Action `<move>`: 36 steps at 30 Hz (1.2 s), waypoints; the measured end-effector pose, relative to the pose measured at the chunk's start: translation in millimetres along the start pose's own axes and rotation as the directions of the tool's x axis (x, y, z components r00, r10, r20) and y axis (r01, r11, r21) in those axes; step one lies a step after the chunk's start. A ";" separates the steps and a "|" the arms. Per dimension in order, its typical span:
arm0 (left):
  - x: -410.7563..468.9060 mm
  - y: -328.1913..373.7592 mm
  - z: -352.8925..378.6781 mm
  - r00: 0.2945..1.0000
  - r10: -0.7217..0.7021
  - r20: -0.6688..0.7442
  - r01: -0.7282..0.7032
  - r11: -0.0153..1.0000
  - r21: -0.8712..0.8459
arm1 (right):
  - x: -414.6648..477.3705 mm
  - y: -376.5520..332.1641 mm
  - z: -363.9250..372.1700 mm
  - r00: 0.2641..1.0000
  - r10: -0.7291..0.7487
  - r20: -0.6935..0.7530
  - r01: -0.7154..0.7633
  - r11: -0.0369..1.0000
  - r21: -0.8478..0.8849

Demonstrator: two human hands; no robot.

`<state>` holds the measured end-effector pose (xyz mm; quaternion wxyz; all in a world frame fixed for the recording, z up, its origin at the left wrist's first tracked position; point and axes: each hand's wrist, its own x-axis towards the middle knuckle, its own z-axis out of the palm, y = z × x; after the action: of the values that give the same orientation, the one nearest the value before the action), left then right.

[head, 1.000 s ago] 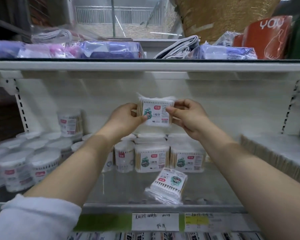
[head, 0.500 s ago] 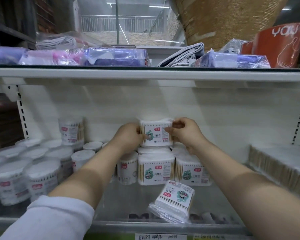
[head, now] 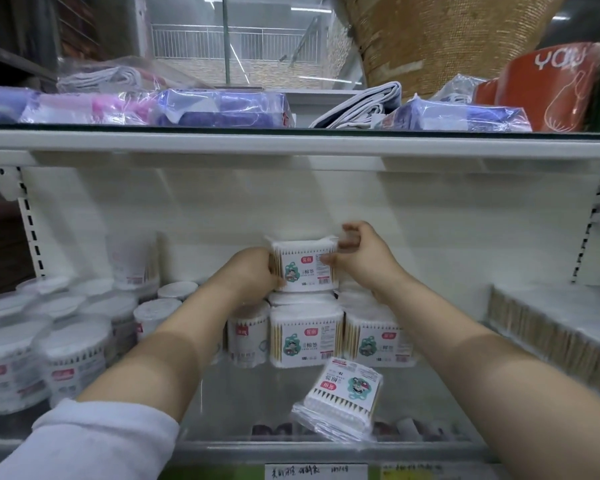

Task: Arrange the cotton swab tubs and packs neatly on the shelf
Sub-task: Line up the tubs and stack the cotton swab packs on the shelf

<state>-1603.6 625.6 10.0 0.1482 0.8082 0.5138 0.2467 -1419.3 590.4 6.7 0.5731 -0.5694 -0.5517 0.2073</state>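
Two hands on one cotton swab pack (head: 305,268), centre frame, upright atop a second pack (head: 305,337) on the shelf (head: 243,410). Grip: left hand (head: 250,271) fingers clamped round its left edge; right hand (head: 364,258) pinches the upper right corner. Label reads 棉签, "100" below. One loose pack (head: 343,396) lies tilted, lower centre. Round tubs (head: 73,355) lower left, red labels unreadable.

The topmost cotton swab pack (head: 303,266) is white with a red badge, a teal cartoon figure and tan sticks. The round tubs (head: 75,358) are white with red labels. The sleeve (head: 94,441) is white.
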 end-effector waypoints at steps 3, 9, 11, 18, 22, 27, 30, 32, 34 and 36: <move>-12.5 13.4 -8.9 0.999 0.043 -0.022 -0.039 0.989 0.139 | -2.0 -4.7 -10.6 1.000 -0.020 -0.017 0.019 0.998 -0.055; -40.8 37.8 -24.8 0.997 -0.013 -0.077 0.023 0.992 0.123 | -11.3 -7.4 -59.7 0.992 0.004 -0.129 -0.018 0.994 -0.105; -50.9 39.1 -26.7 0.995 -0.022 -0.095 0.029 0.997 0.077 | -16.3 -0.2 -87.9 0.984 -0.009 -0.177 -0.033 0.972 -0.233; -100.6 63.5 11.9 0.961 0.102 0.258 -0.138 0.982 0.126 | -55.2 44.5 -132.2 0.907 0.421 -0.009 -0.258 0.539 -0.802; -107.3 66.0 36.6 0.939 0.133 0.319 -0.173 0.980 0.102 | -70.5 66.7 -120.4 0.922 0.385 0.046 -0.159 0.484 -0.861; -113.0 64.9 45.2 0.935 0.110 0.338 -0.135 0.990 0.050 | -76.9 68.6 -114.3 0.964 0.265 0.020 -0.078 0.355 -0.932; -114.7 63.4 45.9 0.943 0.095 0.318 -0.110 0.994 0.029 | -79.0 65.2 -115.8 0.971 0.233 0.051 -0.027 0.321 -0.947; -117.4 61.5 46.4 0.950 0.083 0.300 -0.087 0.996 0.000 | -79.5 62.1 -122.3 0.980 0.193 0.040 -0.028 0.337 -0.941; -120.7 58.6 47.3 0.961 0.075 0.267 -0.065 0.997 -0.048 | -80.5 56.9 -133.1 0.989 0.145 0.012 -0.039 0.342 -0.939; -125.0 55.6 49.8 0.971 0.076 0.229 -0.052 0.992 -0.113 | -83.3 49.5 -144.1 0.992 0.125 -0.030 -0.074 0.362 -0.929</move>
<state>-1577.9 489.6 -35.0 0.2419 0.8387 0.4528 0.1820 -1300.2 470.3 -32.9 0.1276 -0.8202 -0.5502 -0.0913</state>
